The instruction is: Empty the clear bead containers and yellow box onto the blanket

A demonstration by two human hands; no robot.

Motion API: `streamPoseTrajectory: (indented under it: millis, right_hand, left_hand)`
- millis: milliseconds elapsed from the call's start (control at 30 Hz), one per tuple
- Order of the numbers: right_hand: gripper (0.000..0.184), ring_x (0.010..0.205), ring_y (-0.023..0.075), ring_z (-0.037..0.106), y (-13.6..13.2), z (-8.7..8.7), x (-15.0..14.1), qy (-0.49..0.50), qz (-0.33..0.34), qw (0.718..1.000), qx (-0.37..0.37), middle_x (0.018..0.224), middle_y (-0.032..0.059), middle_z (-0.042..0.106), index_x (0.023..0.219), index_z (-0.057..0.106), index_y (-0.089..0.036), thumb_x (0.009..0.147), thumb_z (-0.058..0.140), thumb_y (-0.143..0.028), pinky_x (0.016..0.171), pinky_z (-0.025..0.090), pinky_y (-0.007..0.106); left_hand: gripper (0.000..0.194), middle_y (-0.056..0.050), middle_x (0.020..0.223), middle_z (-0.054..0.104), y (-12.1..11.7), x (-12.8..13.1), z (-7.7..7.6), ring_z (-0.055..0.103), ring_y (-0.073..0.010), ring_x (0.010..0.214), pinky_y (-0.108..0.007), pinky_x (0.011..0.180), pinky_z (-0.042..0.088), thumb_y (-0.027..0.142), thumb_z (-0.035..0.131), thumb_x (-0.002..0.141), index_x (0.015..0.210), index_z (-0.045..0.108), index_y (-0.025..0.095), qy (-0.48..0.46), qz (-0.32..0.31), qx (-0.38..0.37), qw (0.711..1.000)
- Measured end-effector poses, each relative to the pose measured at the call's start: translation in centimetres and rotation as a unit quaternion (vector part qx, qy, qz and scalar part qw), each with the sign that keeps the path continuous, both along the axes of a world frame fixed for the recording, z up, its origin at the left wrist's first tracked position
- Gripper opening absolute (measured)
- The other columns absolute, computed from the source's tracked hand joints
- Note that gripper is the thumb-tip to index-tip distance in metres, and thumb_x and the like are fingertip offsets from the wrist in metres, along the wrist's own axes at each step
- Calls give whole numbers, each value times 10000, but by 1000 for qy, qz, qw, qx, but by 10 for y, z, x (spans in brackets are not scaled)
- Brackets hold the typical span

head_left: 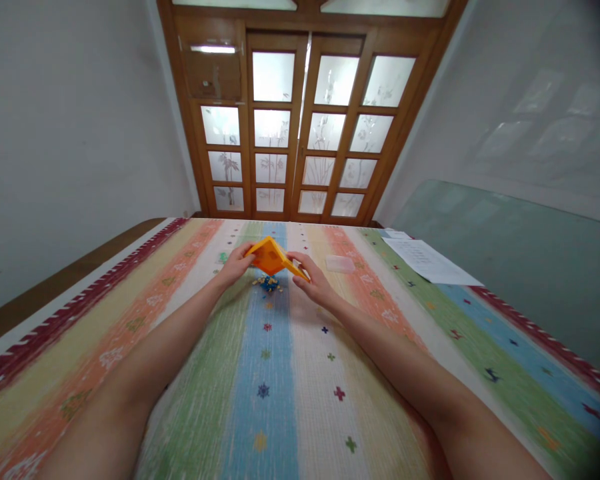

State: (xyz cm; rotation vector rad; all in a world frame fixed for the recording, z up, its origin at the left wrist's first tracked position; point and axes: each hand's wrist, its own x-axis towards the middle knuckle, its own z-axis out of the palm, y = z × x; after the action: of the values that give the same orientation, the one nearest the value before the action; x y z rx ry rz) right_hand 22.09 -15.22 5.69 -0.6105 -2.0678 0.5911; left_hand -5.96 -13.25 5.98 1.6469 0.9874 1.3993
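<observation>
An orange-yellow plastic case [269, 255] is held up above the tablecloth, spread apart in two panels that meet near the middle. My left hand [237, 262] grips its left edge, thumb on the near side. The right panel is pinched between the thumb and fingers of my right hand [311, 277]. Directly beneath the case, a small heap of blue and pale yellow bits [269, 284] lies on the blue stripe of the cloth. The bits are too small to name.
A striped tablecloth [263, 427] covers the long table. Beyond my left hand lies a small green item [223, 257]. A pale pink, flat translucent piece [340, 265] is right of my right hand. Printed sheets [425, 259] lie near the right edge. Wooden glazed doors [300, 127] stand behind.
</observation>
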Motion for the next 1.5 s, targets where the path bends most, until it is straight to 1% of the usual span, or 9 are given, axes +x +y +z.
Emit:
streamPoseTrajectory:
  millis: [233,400,600,833,1000,1067,1200,1333,1500]
  right_hand:
    - [816,1548,344,333,20,-2,-16,-55,-79,993,69,1650,141,380,1636,341,-313,943,649,-613,1264,290,600]
    - [923,1554,355,303,32,-8,-23,-75,-91,990,78,1664,150,338,1664,263,-304,905,715,-573,1264,289,606]
    - [997,1481,369,386,32,-10,-28,-113,-133,981,89,1609,144,367,1668,229,-345,848,784,-459,1222,364,603]
    - [915,1385,403,450,47,-5,-16,-167,-196,957,136,1542,160,431,1593,392,-313,791,818,-423,1149,432,604]
    - [761,1234,368,550,75,0,14,-179,-234,952,87,1329,160,577,1490,501,-253,814,785,-456,1057,494,558]
    - [762,1227,361,553,84,4,26,-176,-216,956,92,1331,147,583,1483,502,-256,811,789,-470,1057,497,546]
    - [826,1312,382,502,89,10,36,-108,-273,948,121,1424,178,525,1547,430,-226,837,772,-474,1116,448,570]
    - [809,1318,364,513,82,8,31,-220,-173,953,117,1448,155,534,1514,492,-263,804,814,-483,1107,462,515]
    - [694,1230,327,566,85,-2,24,-264,-238,934,49,1346,147,601,1435,562,-245,839,765,-537,1035,491,442]
  left_hand:
    - [583,-99,1308,674,-15,23,11,664,-242,1111,-339,910,569,519,745,877,1353,630,202,-83,-65,-58,993]
    - [600,-136,1418,630,-15,25,7,646,-284,1216,-393,973,567,510,756,891,1388,624,203,-126,-104,-85,983]
    - [593,-134,1436,632,-17,30,1,653,-289,1238,-416,987,573,565,677,942,1421,601,224,-158,-160,-138,964]
    - [534,-129,1363,673,-9,31,-12,693,-262,1151,-405,978,567,452,732,919,1388,626,221,-72,-101,-133,983]
    - [501,-117,1216,720,2,21,-32,695,-241,1088,-374,921,565,393,757,867,1321,663,204,-24,-15,-137,990]
    - [455,-114,1179,729,6,15,-39,691,-241,1065,-385,932,560,370,759,848,1263,693,196,-13,16,-130,991]
    - [341,-119,1117,743,11,4,-47,689,-262,1028,-423,945,552,325,726,838,1143,743,172,9,59,-120,991]
    - [269,-98,1072,760,15,1,-50,683,-252,971,-422,955,543,305,688,842,1062,771,174,59,74,-98,991]
    - [251,-65,1093,773,17,2,-58,689,-246,1026,-410,1012,518,292,614,892,1060,772,192,198,75,-35,977]
